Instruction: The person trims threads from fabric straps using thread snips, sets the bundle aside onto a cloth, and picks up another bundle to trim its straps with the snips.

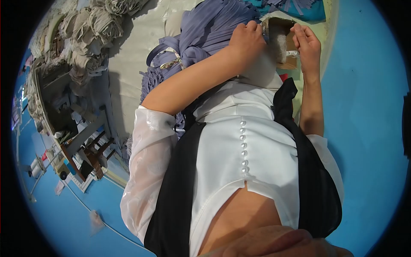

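Note:
My left hand [247, 40] is closed, its fingers curled at the right edge of a bundle of grey-purple fabric strips [209, 28]. Whatever it grips is hidden. To its right, my right hand [307, 43] is also closed, thumb and index finger pinched together at the rim of an open cardboard box [289, 64]. Something tiny and dark shows at those fingertips, too small to name. Between the hands, the box holds clear plastic [278, 43]. Patterned ties [169, 60] lie on the fabric bundle's left side.
Piled beige fabric bundles [92, 30] lie at the upper left, beside a pale cloth surface [128, 77]. A wooden stool [100, 150] and a cable [79, 199] are at the lower left. Teal material [310, 13] with purple strips lies beyond the box.

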Action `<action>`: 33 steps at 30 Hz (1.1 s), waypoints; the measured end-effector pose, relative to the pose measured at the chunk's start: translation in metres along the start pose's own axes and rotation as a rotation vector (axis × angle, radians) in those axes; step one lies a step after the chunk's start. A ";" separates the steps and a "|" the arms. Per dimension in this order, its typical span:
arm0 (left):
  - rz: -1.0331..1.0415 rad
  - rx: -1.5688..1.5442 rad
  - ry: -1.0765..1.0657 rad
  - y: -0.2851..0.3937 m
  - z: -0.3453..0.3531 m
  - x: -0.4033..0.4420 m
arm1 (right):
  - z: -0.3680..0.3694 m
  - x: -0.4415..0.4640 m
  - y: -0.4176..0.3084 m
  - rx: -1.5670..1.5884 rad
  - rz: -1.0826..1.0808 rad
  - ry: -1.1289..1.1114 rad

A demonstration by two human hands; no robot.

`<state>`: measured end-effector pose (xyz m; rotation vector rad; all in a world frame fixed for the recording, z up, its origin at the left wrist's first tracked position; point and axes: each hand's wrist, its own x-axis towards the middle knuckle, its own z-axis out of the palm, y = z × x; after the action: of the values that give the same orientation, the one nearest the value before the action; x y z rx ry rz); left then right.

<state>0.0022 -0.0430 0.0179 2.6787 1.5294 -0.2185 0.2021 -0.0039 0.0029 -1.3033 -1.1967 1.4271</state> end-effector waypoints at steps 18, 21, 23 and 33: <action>-0.280 -1.804 -0.179 -0.021 -0.024 0.042 | -0.033 -0.002 -0.025 0.011 -0.128 0.192; -0.329 -1.973 -0.089 -0.017 -0.024 0.044 | -0.028 -0.002 -0.028 -0.051 -0.235 0.156; -0.250 -1.965 -0.022 -0.014 -0.019 0.047 | -0.020 0.000 -0.028 -0.146 -0.340 0.168; -0.435 -1.975 0.046 -0.003 -0.025 0.038 | -0.008 0.000 -0.040 -0.751 -0.532 0.259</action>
<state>0.0208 -0.0065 0.0372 0.7788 1.0643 0.8527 0.2090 0.0044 0.0418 -1.4291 -1.8058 0.4076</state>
